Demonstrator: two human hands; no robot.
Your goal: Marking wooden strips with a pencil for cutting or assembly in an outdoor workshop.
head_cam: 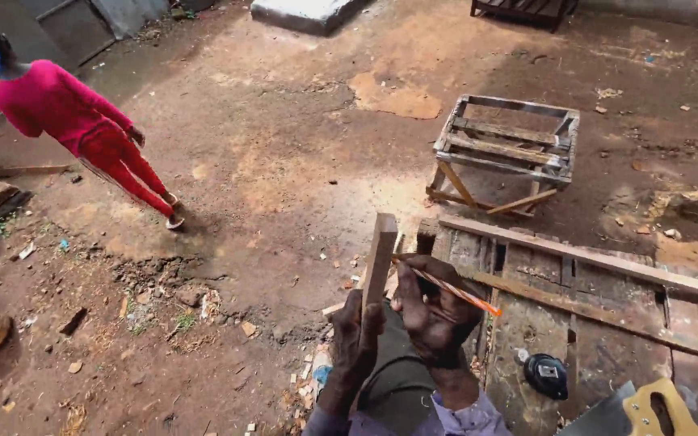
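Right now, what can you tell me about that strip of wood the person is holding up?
The wooden strip is a short, narrow, pale length of sawn timber with a squared top end. It stands nearly upright, leaning slightly right, above the dirt ground beside the workbench. The left hand grips its lower end; the right hand, holding an orange pencil, is close against it.

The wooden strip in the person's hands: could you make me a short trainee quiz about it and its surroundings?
1. True or false: the left hand grips the wooden strip upright.
2. What does the right hand hold?
A. pencil
B. hammer
C. chisel
3. What lies on the workbench near the black tape measure?

Key:
1. True.
2. A, an orange pencil.
3. A handsaw with a yellow handle.
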